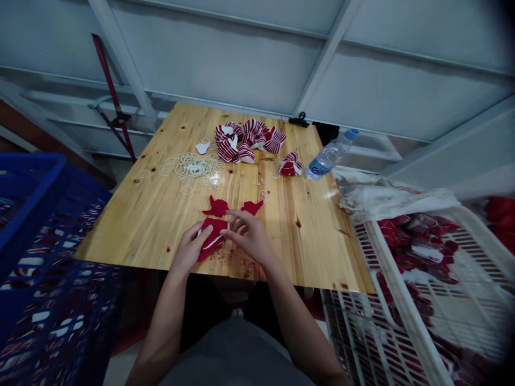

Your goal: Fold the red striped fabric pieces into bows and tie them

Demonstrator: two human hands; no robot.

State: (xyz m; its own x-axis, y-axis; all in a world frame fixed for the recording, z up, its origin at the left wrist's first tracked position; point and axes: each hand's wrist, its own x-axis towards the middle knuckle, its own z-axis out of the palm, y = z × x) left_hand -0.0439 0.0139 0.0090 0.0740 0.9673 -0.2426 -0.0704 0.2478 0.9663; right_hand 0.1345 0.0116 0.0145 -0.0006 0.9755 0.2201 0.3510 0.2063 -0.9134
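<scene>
My left hand (192, 246) grips a red fabric piece with a white stripe (212, 237) near the front edge of the wooden table (161, 209). My right hand (250, 235) pinches the same piece from the right, fingers bent over its top edge. Just beyond my fingers lie two loose red fabric cut-outs, one on the left (216, 207) and one on the right (251, 206). Red lint is scattered on the wood under my hands.
A heap of white rubber bands (192, 167) lies mid-table, bundled red-and-white striped pieces (249, 140) behind it, and one bundle (290, 164) beside a lying water bottle (329, 155). A blue crate (36, 252) stands left, a white crate of red pieces (418, 279) right.
</scene>
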